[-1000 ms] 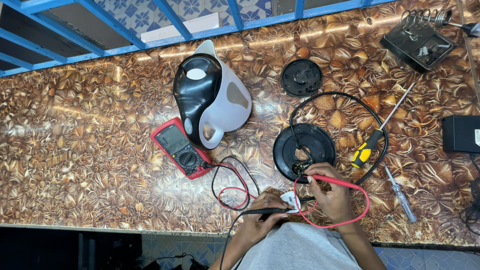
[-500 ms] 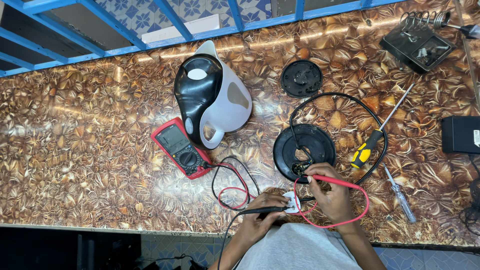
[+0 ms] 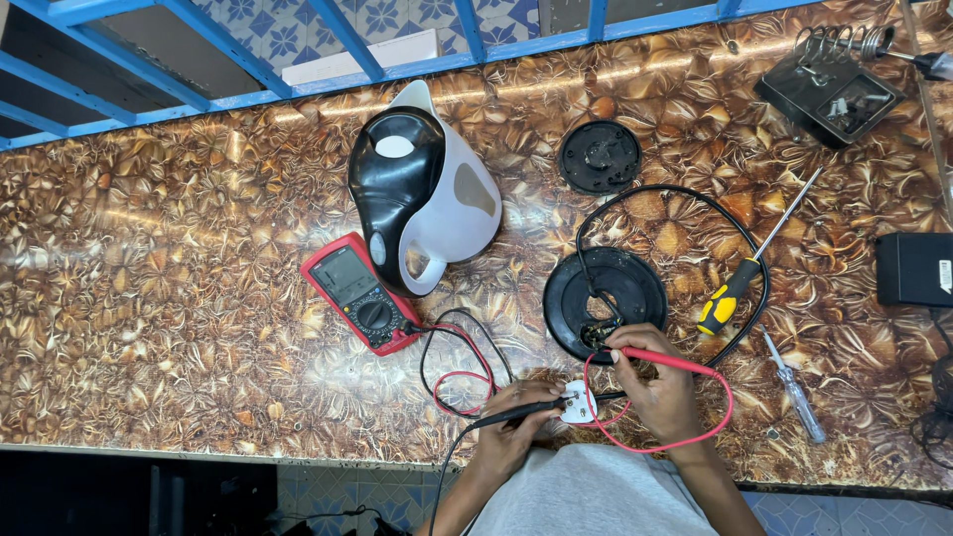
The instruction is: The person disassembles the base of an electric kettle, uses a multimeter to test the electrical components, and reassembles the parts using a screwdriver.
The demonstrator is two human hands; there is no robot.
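The left hand (image 3: 511,437) is closed around the black multimeter probe (image 3: 526,409), with the probe tip resting against the white moulded mains plug (image 3: 579,404) at the near edge of the brown leaf-patterned worktop (image 3: 149,298). The right hand (image 3: 663,389) pinches the red multimeter probe (image 3: 660,358) between thumb and fingers; its tip is set on the centre contacts of the round black kettle base (image 3: 606,290), which lies underside up just beyond the hands.

Red and black test leads (image 3: 459,375) loop across the worktop to the red-cased digital multimeter (image 3: 359,294), positioned left of the base and touching the white plastic electric kettle with black lid and handle (image 3: 422,199), which lies on its side. The black power cord (image 3: 685,199) arcs from the base around to the plug.

Right of the base: a yellow-and-black-handled screwdriver (image 3: 740,278) and a clear-handled tester screwdriver (image 3: 794,387). A round black cover plate (image 3: 599,156) sits farther back
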